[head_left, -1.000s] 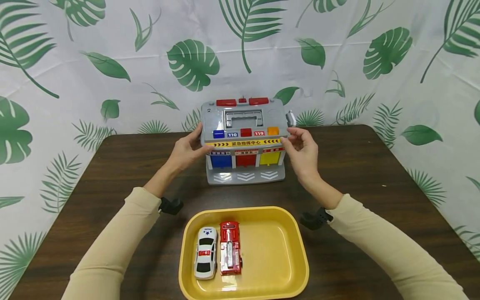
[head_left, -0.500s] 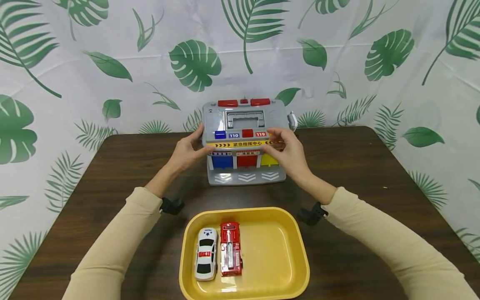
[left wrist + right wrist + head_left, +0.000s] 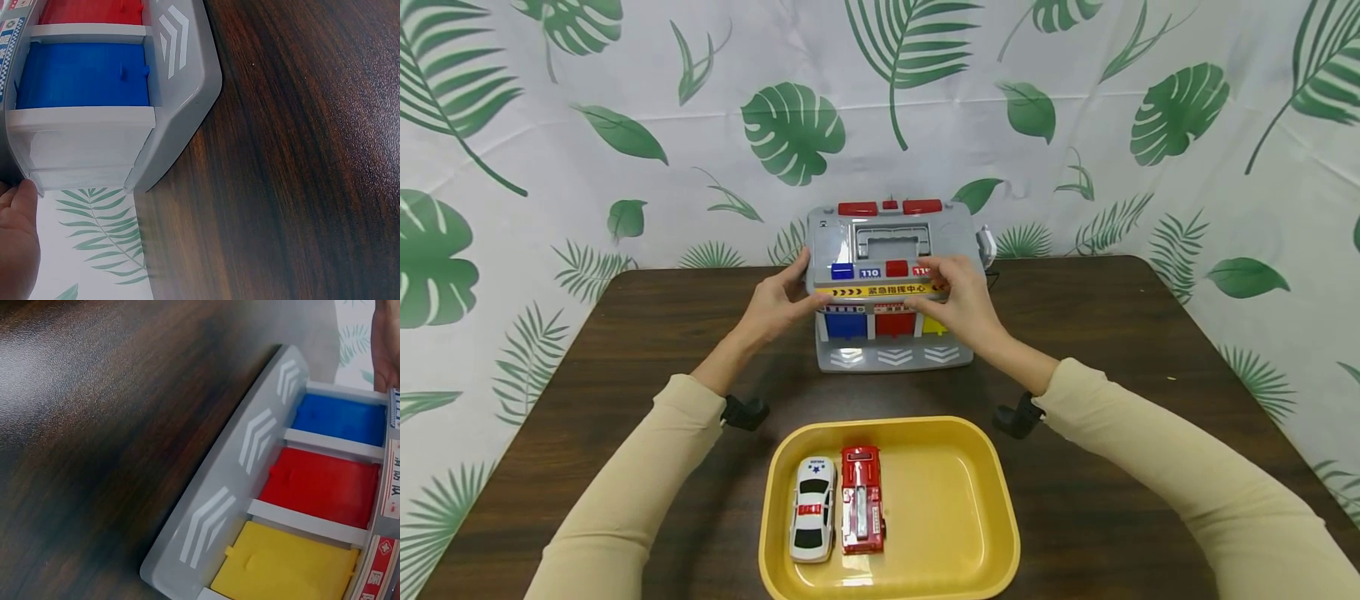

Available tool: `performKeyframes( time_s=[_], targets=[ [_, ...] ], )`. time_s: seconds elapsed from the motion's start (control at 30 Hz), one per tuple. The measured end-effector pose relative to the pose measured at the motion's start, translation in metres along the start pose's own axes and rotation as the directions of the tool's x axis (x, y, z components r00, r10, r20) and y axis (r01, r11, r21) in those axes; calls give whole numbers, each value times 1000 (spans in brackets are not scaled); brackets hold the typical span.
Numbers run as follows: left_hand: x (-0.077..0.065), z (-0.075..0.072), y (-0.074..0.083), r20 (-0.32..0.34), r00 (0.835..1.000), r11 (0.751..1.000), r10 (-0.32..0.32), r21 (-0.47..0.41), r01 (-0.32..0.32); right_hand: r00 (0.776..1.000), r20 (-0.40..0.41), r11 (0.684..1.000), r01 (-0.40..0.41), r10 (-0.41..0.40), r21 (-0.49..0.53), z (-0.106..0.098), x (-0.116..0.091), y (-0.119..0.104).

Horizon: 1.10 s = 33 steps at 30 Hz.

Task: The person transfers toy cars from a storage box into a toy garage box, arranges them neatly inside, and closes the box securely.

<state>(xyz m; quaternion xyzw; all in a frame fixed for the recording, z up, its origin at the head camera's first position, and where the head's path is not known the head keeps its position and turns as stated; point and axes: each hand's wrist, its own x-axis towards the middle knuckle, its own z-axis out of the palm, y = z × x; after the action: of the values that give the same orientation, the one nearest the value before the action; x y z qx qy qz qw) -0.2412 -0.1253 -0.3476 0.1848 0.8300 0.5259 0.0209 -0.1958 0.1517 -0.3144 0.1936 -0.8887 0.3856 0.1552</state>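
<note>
1. From where I'm standing, the toy station [image 3: 877, 291] is sitting upright on the table [image 3: 670, 333], both hands at it.
2. Left hand [image 3: 775, 307] is holding the station's left end, thumb and fingers parted around the corner. Right hand [image 3: 967, 307] is reaching over the station's front roof edge, fingers bent, thumb lower; can't tell if it's actually gripping.
3. Progress, imo: station's already standing, doors are looking closed, nothing's being taken from the yellow tray [image 3: 951, 517]. How much is left, I'm not seeing.
4. Counting: one station; three doors, blue [image 3: 342, 419], red [image 3: 322, 487], yellow [image 3: 284, 562]; one tray, sitting apart in front of the station, carrying two vehicles: one white police car [image 3: 812, 510], one red fire truck [image 3: 862, 500].
</note>
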Motion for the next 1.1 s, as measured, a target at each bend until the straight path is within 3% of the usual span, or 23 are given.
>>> performKeyframes(
  time_s=[0.43,0.67,1.1],
  targets=[
    [1,1,1,14,1000,999,-12,-29,12,999,10,997,39,-39,-65,12,3,0],
    [-13,-2,34,28,999,1000,-24,-8,24,998,-9,994,61,-62,-87,15,5,2],
    [-14,-2,34,23,1000,1000,-4,-28,5,990,-43,985,129,-135,-117,17,4,3]
  ],
)
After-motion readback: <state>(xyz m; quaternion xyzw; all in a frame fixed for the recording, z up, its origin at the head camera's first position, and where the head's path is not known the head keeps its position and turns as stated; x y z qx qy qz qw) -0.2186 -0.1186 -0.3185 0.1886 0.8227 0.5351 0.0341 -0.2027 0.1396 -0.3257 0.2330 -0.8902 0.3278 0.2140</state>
